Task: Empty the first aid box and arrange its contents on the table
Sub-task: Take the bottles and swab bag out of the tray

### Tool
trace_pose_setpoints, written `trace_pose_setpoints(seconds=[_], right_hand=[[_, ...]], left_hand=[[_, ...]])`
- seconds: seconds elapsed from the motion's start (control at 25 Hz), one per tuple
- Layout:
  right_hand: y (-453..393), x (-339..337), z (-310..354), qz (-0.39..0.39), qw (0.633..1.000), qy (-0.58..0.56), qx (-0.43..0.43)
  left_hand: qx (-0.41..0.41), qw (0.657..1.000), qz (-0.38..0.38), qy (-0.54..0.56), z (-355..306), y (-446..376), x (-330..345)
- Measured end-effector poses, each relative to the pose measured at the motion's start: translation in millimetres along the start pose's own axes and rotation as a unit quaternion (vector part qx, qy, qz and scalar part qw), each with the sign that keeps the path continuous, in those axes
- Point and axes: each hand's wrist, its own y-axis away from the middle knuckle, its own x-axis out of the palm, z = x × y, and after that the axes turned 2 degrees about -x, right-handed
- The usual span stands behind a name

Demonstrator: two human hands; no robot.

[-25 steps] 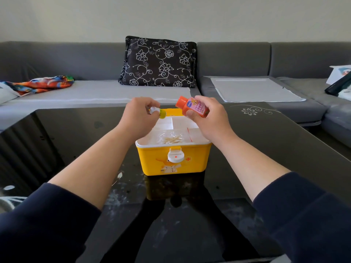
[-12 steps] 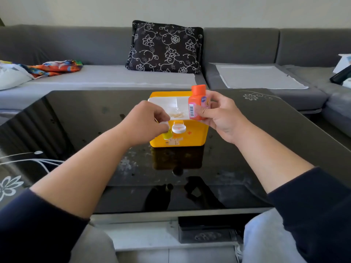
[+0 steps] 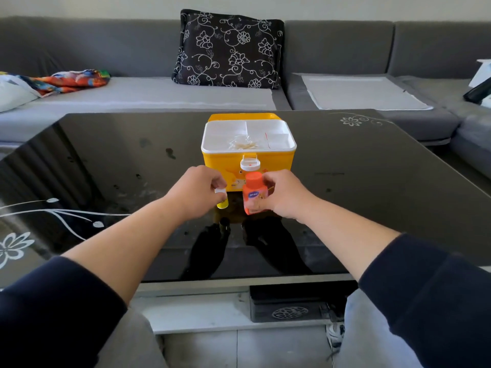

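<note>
Both hands are lowered to the black glass table (image 3: 372,181) just in front of the yellow first aid box (image 3: 248,162), which stands open near the middle of the table with its lid tipped back behind it. The right hand (image 3: 285,193) is curled around an orange bottle (image 3: 253,193) with an orange cap, held upright, its base at or just above the glass; whether it touches the table cannot be told. The left hand (image 3: 198,191) is closed in a pinch on a small yellow bottle (image 3: 221,199) with a white cap, also upright, just left of the orange bottle and close to the table surface. The two bottles sit side by side, slightly apart, right before the box's front wall and its white latch (image 3: 249,163). A white divided tray (image 3: 212,136) fills the top of the box; one front compartment holds a small clear packet of pale sticks (image 3: 243,144), though they are too small to identify firmly. Dark reflections of the hands show in the glass below them. Behind the table runs a grey sofa (image 3: 132,94) with a black flowered cushion (image 3: 228,49) and a bright crumpled cloth (image 3: 71,81) at its left end.
</note>
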Motion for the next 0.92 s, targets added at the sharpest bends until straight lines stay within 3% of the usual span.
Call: trace_pose_setpoints(seconds=[0.2,0.48,0.92], right_hand=[[-7.5,12.7,-12.0,-0.035,0.998,0.052,0.021],[-21.4,25.0,-14.1,-0.057,0.997,0.052,0.017],[-21.2,27.3,-7.6,-0.063,0.997,0.044,0.026]], left_hand=[[0.011,1.0,-0.015,0.023,1.6,-6.2,13.1],[-0.004,1.0,0.022,0.007,3.2,-12.0,23.8],[-0.013,1.0,0.002,0.028,8.1,-15.6,33.3]])
